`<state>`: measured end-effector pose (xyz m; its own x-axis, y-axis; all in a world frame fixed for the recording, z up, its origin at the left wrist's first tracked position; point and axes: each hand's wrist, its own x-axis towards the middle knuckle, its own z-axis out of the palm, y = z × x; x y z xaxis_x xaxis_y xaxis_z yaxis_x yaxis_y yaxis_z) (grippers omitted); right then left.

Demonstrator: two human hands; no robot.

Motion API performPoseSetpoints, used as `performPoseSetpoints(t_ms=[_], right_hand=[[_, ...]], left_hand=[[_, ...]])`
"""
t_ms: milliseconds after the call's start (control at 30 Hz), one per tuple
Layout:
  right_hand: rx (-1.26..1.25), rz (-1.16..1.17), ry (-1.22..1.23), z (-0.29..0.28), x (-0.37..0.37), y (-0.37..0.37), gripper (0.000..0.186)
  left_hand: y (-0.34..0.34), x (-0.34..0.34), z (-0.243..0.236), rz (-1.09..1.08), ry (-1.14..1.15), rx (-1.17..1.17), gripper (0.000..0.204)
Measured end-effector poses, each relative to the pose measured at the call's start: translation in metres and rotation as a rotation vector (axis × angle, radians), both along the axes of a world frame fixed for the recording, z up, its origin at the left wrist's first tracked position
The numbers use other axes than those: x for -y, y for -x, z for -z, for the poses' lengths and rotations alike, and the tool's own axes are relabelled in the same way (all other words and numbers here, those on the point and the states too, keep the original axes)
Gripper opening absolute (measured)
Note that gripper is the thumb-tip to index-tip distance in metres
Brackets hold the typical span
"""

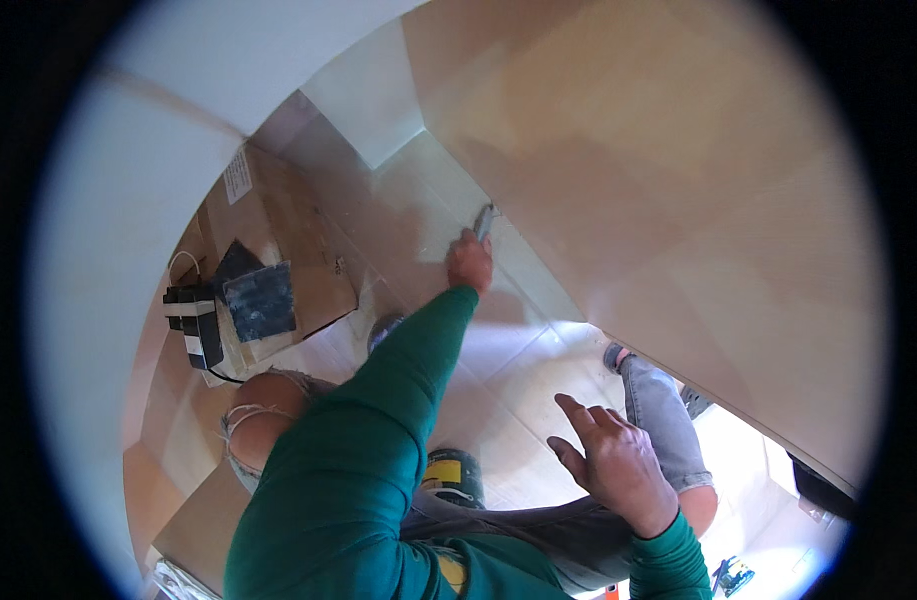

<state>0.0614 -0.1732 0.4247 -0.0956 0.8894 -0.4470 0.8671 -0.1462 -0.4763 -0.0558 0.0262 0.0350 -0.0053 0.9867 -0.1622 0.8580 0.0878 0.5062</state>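
Head view showed the left hand [470, 262] stretched far forward, its fingers closed around a small grey tool [486, 222], perhaps a scraper or a knife; the kind was too small to tell. The tip of the tool touched the lower edge of a big pale board [679, 200], just where this board met the tiled floor [519, 380].

To do such work well, I judged that the tool should stay flat along the joint, with even pressure, and that the body should remain steady because the reach was long.

The left arm, in a green sleeve [379, 430], was nearly straight from the shoulder to the wrist. The right hand [614, 460] was nearer to the body, open, fingers spread and slightly bent, holding nothing, hovering over the floor or maybe resting on it; I could not tell which. A bare knee in torn jeans [269, 410] was bent at the left.

Farther to the left, a cardboard box [279, 230] lay on the floor with a dark square pad [261, 300] and a black device with a white cable [194, 315] upon it.
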Motion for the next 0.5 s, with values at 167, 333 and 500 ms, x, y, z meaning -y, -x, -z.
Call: performPoseSetpoints(t_ms=[167, 333, 500], right_hand=[[-0.025, -0.034, -0.036, 0.001, -0.002, 0.007, 0.05], [0.035, 0.03, 0.006, 0.009, 0.007, -0.002, 0.05], [0.071, 0.056, 0.055, 0.022, 0.024, -0.007, 0.05]], left_hand=[[-0.002, 0.056, 0.001, 0.455, 0.092, -0.05, 0.039], [0.014, 0.051, 0.02, 0.061, 0.093, 0.081, 0.038], [0.003, -0.019, 0.001, -0.045, -0.029, 0.079, 0.035]])
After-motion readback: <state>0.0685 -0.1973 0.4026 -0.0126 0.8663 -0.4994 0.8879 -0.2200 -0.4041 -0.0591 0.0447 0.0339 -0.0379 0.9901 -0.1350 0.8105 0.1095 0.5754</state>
